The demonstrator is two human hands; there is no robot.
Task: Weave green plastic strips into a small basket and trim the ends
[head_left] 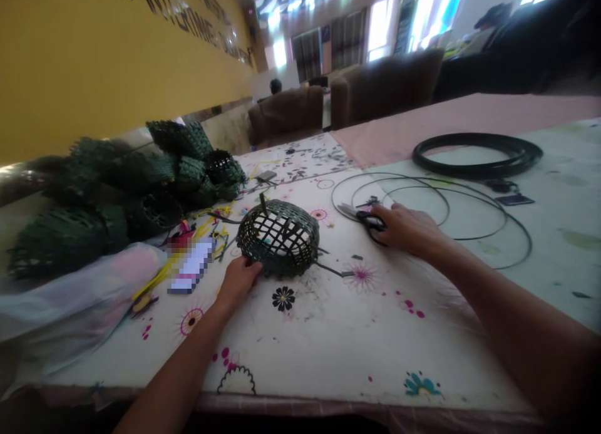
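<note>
A dark green woven basket (280,233) lies on its side on the flowered tablecloth (319,346), its open lattice facing me. Loose strip ends stick out from its rim on both sides. My left hand (238,277) grips the basket's near left edge, thumb and fingers closed on it. To the right, my right hand (406,228) is closed around the black handles of a pair of scissors (370,221). The scissor blades point left, apart from the basket. Thin loops of dark strip (448,205) lie on the table just beyond and beside my right hand.
Several finished-looking green woven baskets (178,165) are heaped at the left, beside a translucent plastic bag (79,296) and yellow strips (159,271). A thick dark coil (479,155) lies far right. Brown armchairs (385,83) stand beyond the table, with people farther back.
</note>
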